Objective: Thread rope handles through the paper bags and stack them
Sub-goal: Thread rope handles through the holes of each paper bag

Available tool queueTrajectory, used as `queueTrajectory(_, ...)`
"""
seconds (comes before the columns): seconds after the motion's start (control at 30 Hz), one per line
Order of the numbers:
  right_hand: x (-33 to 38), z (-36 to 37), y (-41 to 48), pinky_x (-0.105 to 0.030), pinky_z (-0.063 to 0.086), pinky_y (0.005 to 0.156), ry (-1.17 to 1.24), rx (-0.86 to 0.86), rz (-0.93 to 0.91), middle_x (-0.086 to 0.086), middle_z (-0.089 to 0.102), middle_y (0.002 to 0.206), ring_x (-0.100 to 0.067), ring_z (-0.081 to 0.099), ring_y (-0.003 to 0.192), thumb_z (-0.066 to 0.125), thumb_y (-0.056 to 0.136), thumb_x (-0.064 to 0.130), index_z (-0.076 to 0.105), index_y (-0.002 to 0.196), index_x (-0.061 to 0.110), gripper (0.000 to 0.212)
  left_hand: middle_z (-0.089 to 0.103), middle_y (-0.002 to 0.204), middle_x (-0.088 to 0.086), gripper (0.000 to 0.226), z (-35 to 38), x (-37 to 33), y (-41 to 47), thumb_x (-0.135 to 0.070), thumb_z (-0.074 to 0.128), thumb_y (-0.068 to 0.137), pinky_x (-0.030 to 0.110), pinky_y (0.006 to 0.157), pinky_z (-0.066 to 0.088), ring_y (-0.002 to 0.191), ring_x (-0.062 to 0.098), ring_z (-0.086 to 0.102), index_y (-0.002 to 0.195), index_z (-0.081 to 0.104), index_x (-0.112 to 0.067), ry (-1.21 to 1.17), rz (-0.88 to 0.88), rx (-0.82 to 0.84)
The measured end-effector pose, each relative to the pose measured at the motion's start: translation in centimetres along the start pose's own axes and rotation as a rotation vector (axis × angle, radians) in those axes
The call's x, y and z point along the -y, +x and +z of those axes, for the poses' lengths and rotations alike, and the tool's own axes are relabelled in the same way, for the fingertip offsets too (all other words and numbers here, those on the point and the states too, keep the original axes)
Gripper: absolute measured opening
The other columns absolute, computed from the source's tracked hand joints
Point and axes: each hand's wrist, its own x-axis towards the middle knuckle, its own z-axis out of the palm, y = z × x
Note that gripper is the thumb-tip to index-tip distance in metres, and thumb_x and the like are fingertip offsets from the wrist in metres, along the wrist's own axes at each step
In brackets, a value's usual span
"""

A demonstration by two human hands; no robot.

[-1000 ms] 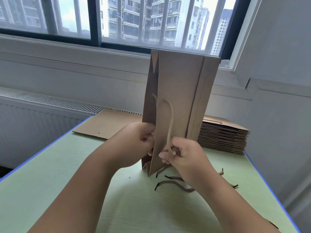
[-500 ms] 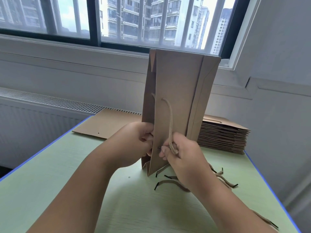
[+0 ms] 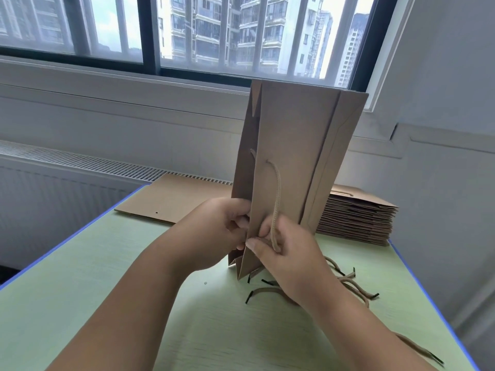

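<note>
A flat brown paper bag (image 3: 294, 156) stands upside down on the green table (image 3: 80, 303), its open end resting on the tabletop. My left hand (image 3: 222, 231) grips the bag's left edge near the opening. A tan rope handle (image 3: 276, 199) runs down the bag's front panel from an upper hole. My right hand (image 3: 284, 250) pinches the rope's lower end against the panel. Part of another rope shows at the bag's left fold.
Loose rope handles with black tips (image 3: 353, 287) lie on the table right of my hands, one more (image 3: 417, 349) near the front right edge. A stack of flat bags (image 3: 356, 218) sits at the back right. A single flat bag (image 3: 171, 202) lies behind, left.
My right hand has shifted slightly up and left along the panel with the rope end. The bag and left hand stay nearly where they were.
</note>
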Motion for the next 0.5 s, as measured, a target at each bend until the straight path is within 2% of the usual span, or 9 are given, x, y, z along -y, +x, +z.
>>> queueTrajectory(0.07,0.03,0.19,-0.13,-0.019,0.036,0.053,0.033,-0.045,-0.01,0.008,0.047,0.058,-0.006,0.041,0.054,0.08,0.084,0.03,0.047,0.077,0.022,0.035,0.072,0.078,-0.002,0.044,0.06,0.06,0.05,0.008,0.048,0.082,0.036,0.07,0.056,0.07,0.014,0.063,0.085,0.073,-0.028,0.023,0.016,0.012)
queueTrajectory(0.2,0.02,0.47,-0.12,-0.044,0.054,0.063,0.052,-0.136,-0.01,-0.005,0.057,0.067,-0.026,0.056,0.064,0.084,0.079,0.042,0.05,0.083,0.016,0.043,0.068,0.071,-0.008,0.05,0.17,0.17,0.14,0.01,0.048,0.084,0.029,0.064,0.05,0.064,0.008,0.055,0.081,0.073,-0.033,0.072,0.016,0.027)
queueTrajectory(0.23,-0.02,0.45,-0.07,-0.041,0.053,0.061,0.04,-0.173,-0.021,-0.003,0.056,0.066,-0.024,0.054,0.062,0.084,0.078,0.044,0.051,0.084,0.014,0.045,0.065,0.068,-0.007,0.046,0.26,0.28,0.18,0.009,0.048,0.085,0.03,0.062,0.049,0.062,0.009,0.053,0.078,0.071,-0.031,0.094,0.011,0.023)
queueTrajectory(0.27,0.04,0.39,-0.01,-0.033,0.05,0.057,0.016,-0.217,-0.044,0.001,0.053,0.063,-0.018,0.048,0.057,0.084,0.076,0.046,0.051,0.083,0.013,0.047,0.062,0.066,-0.006,0.041,0.34,0.46,0.24,0.007,0.048,0.085,0.033,0.06,0.048,0.061,0.013,0.052,0.076,0.069,-0.028,0.121,0.009,0.015)
queueTrajectory(0.3,0.13,0.33,0.06,-0.023,0.042,0.052,-0.017,-0.264,-0.065,0.006,0.049,0.06,-0.011,0.041,0.053,0.085,0.074,0.047,0.048,0.08,0.013,0.05,0.061,0.066,-0.003,0.034,0.43,0.61,0.29,0.004,0.049,0.086,0.037,0.059,0.049,0.061,0.018,0.052,0.075,0.067,-0.023,0.158,0.013,0.007)
queueTrajectory(0.33,0.26,0.26,0.08,-0.02,0.035,0.05,-0.051,-0.303,-0.079,0.009,0.044,0.058,-0.009,0.037,0.053,0.086,0.071,0.048,0.045,0.077,0.015,0.053,0.061,0.068,0.001,0.029,0.52,0.75,0.33,0.001,0.049,0.087,0.043,0.06,0.051,0.064,0.024,0.054,0.076,0.066,-0.02,0.2,0.02,0.002)
queueTrajectory(0.43,0.56,0.31,0.12,-0.021,0.031,0.047,-0.119,-0.357,-0.083,0.012,0.038,0.055,-0.008,0.036,0.051,0.087,0.067,0.047,0.041,0.076,0.021,0.054,0.063,0.078,0.001,0.021,0.68,0.87,0.43,-0.009,0.047,0.086,0.048,0.066,0.055,0.072,0.025,0.059,0.08,0.067,-0.017,0.276,0.048,0.006)
queueTrajectory(0.5,0.67,0.41,0.12,-0.017,0.031,0.047,-0.142,-0.36,-0.084,0.013,0.039,0.056,-0.007,0.039,0.052,0.085,0.068,0.041,0.04,0.076,0.022,0.05,0.064,0.085,-0.001,0.025,0.59,0.78,0.48,-0.015,0.041,0.077,0.049,0.067,0.055,0.076,0.026,0.062,0.079,0.066,-0.016,0.322,0.047,0.02)
